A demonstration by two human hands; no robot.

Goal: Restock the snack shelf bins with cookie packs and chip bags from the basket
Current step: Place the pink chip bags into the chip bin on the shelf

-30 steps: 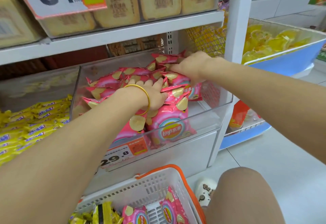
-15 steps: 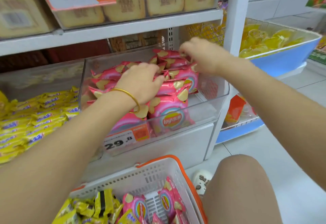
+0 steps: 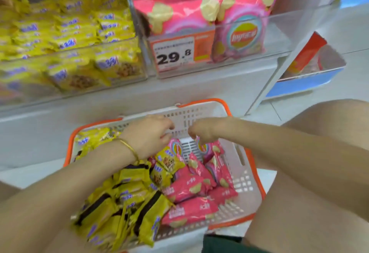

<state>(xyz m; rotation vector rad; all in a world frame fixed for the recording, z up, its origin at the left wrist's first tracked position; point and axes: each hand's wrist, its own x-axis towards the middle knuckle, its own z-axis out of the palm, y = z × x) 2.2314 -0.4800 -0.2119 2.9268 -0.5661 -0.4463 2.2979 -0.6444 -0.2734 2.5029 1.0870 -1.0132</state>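
Note:
An orange-rimmed white basket sits on the floor between my knees. It holds yellow cookie packs on the left and pink chip bags on the right. My left hand, with a gold bangle on the wrist, hovers over the basket's far side, fingers loosely curled and empty. My right hand hangs beside it, its curled fingertips just above an upright pink bag; no grip shows. Above, a clear bin is full of pink chip bags, and the bin to its left holds yellow cookie packs.
A 29.8 price tag hangs on the chip bin's front. A white shelf post stands right of the basket, with a blue-and-white tray holding a red pack behind it. My right knee is close to the basket.
Both hands have left the chip bin on the shelf and come down over the basket. My view has tilted down from the shelf to the basket.

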